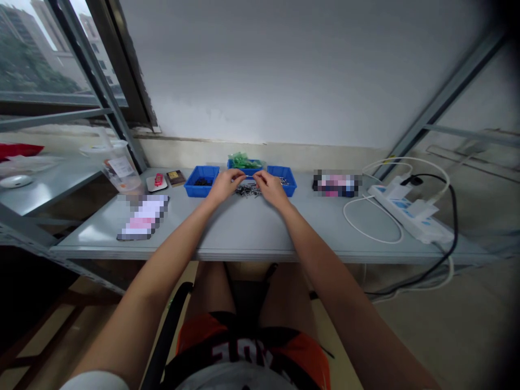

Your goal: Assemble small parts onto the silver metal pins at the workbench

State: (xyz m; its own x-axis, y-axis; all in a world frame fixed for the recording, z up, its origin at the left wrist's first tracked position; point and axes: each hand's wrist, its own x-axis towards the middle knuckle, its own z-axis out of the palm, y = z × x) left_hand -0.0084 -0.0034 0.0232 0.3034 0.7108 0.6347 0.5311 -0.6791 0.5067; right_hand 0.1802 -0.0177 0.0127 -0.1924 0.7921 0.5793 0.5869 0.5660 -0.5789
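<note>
Three blue trays stand at the back of the grey table: the left tray (197,190) with dark small parts, the middle tray (252,173) with green plastic pieces (242,160), the right tray (290,189) with small metal parts. A pile of small metal pieces (248,190) lies in front of the middle one. Above that pile my left hand (226,183) pinches one end of a thin, light-coloured piece (249,177). At its other end are the pinched fingers of my right hand (271,187). What exactly the thin piece is stays too small to tell.
A plastic cup (122,170), a phone (144,218), a small white dish (156,183) and a dark box (176,177) are on the left. Rightward lie a blurred packet (336,184), a white power strip (414,215) and looping cables. The table's front edge (244,254) runs beneath my forearms.
</note>
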